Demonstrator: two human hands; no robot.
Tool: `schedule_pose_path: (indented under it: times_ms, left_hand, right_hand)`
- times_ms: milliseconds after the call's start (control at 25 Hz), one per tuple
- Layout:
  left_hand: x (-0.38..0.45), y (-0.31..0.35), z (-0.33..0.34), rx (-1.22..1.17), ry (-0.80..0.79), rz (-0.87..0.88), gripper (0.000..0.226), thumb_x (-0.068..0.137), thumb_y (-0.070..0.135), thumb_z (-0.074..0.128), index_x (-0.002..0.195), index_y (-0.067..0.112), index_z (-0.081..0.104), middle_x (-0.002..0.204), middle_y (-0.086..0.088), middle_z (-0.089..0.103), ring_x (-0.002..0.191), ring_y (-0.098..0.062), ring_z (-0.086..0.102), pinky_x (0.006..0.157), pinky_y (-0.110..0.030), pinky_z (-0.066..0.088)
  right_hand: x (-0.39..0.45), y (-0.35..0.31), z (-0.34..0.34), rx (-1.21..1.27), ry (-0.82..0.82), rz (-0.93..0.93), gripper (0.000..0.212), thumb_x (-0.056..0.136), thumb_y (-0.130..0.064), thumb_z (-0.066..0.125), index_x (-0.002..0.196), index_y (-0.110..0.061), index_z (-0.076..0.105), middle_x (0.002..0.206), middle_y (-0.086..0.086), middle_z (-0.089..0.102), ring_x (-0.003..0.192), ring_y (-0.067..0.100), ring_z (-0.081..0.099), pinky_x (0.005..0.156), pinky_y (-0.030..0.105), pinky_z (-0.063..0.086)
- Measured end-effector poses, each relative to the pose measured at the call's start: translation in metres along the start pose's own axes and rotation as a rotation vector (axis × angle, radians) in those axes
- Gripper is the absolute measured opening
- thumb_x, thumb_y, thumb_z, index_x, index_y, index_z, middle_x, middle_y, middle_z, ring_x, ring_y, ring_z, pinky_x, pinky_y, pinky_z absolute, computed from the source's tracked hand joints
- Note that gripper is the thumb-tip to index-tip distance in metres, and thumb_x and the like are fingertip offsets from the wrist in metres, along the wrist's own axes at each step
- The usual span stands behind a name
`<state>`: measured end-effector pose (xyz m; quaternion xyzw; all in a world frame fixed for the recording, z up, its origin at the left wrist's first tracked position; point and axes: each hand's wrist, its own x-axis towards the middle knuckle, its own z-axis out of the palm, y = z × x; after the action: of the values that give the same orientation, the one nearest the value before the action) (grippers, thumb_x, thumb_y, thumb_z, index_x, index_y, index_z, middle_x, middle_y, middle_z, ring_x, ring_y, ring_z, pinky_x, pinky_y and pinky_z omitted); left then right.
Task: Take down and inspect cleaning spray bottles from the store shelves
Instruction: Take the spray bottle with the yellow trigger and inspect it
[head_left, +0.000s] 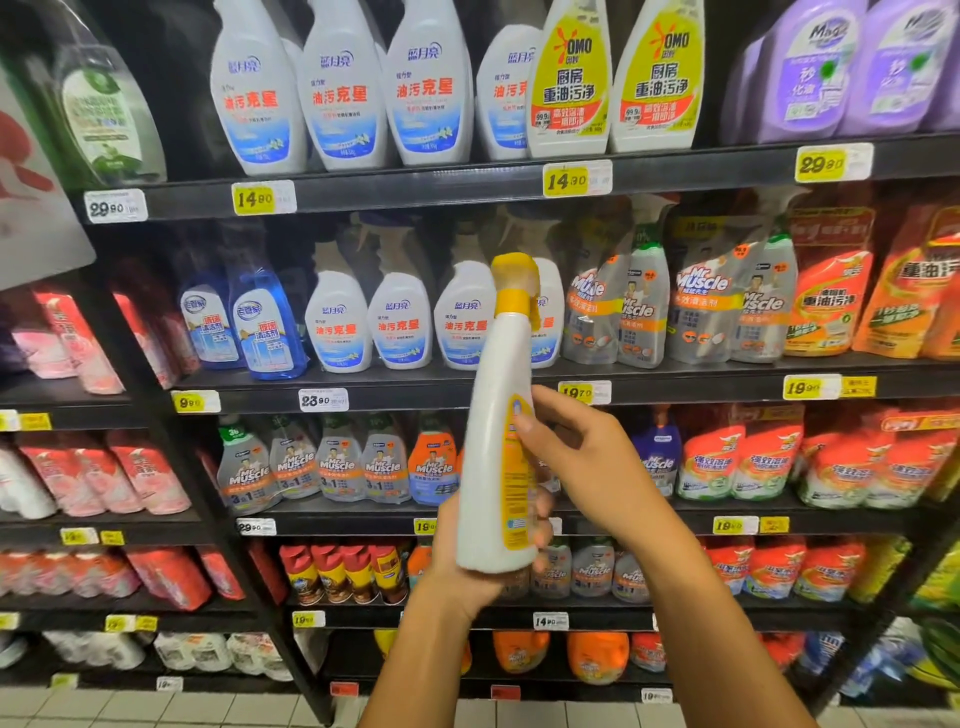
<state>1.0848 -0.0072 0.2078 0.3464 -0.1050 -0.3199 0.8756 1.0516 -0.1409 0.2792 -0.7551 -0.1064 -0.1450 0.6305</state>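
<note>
A: Head view shows the inspection step: the white spray bottle (493, 441) is off the shelf, upright before the middle shelf (675, 382).

B: Hands?

A: Left hand (457, 551) cups its base, fingers curled round it; right hand (582, 457) pinches its side.

B: Next?

A: Probably turning it to read the yellow label, grip kept firm

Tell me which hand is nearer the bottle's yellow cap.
Right. The right hand pinches the bottle mid-body, below the yellow cap; the left hand grips the base, farther down.
</note>
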Motion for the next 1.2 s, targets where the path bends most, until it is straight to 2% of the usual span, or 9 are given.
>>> schedule_pose_path:
  times_ms: [80,120,160,240,320,400,640,880,1200]
  left_hand:
    - [0.001,0.003,0.005,0.111,0.095,0.058,0.045,0.093,0.044,0.048,0.109,0.004,0.063,0.085,-0.014,0.066,0.064,-0.026,0.066,0.053,-0.034,0.054]
    - [0.001,0.004,0.007,0.154,0.143,0.115,0.048,0.092,0.045,0.051,0.112,0.004,0.063,0.090,-0.013,0.071,0.073,-0.025,0.070,0.058,-0.035,0.057]
    - [0.001,0.007,0.012,0.196,0.194,0.180,0.049,0.088,0.045,0.055,0.116,0.006,0.064,0.097,-0.012,0.074,0.083,-0.024,0.073,0.065,-0.036,0.059]
    - [0.000,0.009,0.020,0.293,0.248,0.301,0.047,0.084,0.041,0.061,0.119,0.011,0.062,0.110,-0.012,0.073,0.097,-0.023,0.072,0.074,-0.034,0.059]
    - [-0.003,0.008,0.027,0.391,0.287,0.375,0.042,0.085,0.037,0.061,0.118,0.012,0.058,0.111,-0.011,0.073,0.098,-0.023,0.072,0.074,-0.032,0.059]
    - [-0.006,0.007,0.031,0.434,0.311,0.408,0.040,0.085,0.035,0.061,0.119,0.013,0.056,0.110,-0.009,0.073,0.097,-0.023,0.072,0.073,-0.031,0.059]
    - [-0.013,0.012,0.032,0.504,0.271,0.388,0.039,0.084,0.033,0.061,0.120,0.019,0.057,0.109,-0.002,0.075,0.099,-0.021,0.072,0.073,-0.028,0.059]
    - [-0.024,0.032,0.028,0.558,0.199,0.346,0.029,0.091,0.023,0.060,0.120,0.020,0.059,0.112,-0.002,0.074,0.099,-0.022,0.072,0.069,-0.026,0.058]
    - [-0.024,0.030,0.030,0.569,0.208,0.384,0.037,0.084,0.021,0.066,0.120,0.016,0.059,0.112,-0.004,0.074,0.101,-0.025,0.072,0.070,-0.028,0.058]
  right_hand:
    - [0.000,-0.003,-0.002,0.054,0.018,-0.028,0.018,0.097,-0.039,0.052,0.105,-0.049,0.064,0.097,-0.023,0.073,0.102,0.016,0.066,0.080,0.020,0.056]
    - [0.000,-0.005,-0.004,0.093,0.021,-0.028,0.019,0.095,-0.046,0.049,0.103,-0.051,0.065,0.099,-0.026,0.072,0.104,0.007,0.067,0.081,0.013,0.053]
    - [0.000,-0.005,-0.007,0.138,0.016,-0.023,0.021,0.092,-0.050,0.048,0.103,-0.051,0.066,0.103,-0.024,0.072,0.103,0.004,0.068,0.081,0.013,0.053]
    - [-0.001,-0.002,-0.012,0.230,0.006,-0.015,0.028,0.088,-0.048,0.055,0.112,-0.038,0.068,0.105,-0.010,0.076,0.097,0.009,0.072,0.075,0.018,0.056]
    - [-0.001,0.001,-0.016,0.291,0.029,-0.005,0.037,0.087,-0.034,0.063,0.121,-0.021,0.064,0.104,-0.001,0.077,0.093,0.016,0.074,0.070,0.022,0.058]
    - [-0.001,0.004,-0.019,0.323,0.064,0.010,0.037,0.090,-0.024,0.063,0.126,-0.014,0.061,0.103,0.004,0.077,0.092,0.020,0.075,0.069,0.026,0.058]
    - [0.000,0.010,-0.024,0.390,0.109,0.061,0.039,0.086,-0.025,0.064,0.123,-0.012,0.062,0.103,0.007,0.077,0.090,0.022,0.075,0.067,0.026,0.058]
    - [0.010,0.012,-0.030,0.549,0.115,0.162,0.041,0.085,-0.029,0.063,0.123,-0.013,0.064,0.109,0.014,0.075,0.095,0.028,0.074,0.069,0.036,0.060]
    - [0.016,0.015,-0.032,0.543,0.116,0.211,0.035,0.090,-0.026,0.060,0.121,-0.009,0.064,0.109,0.016,0.074,0.096,0.029,0.072,0.075,0.039,0.060]
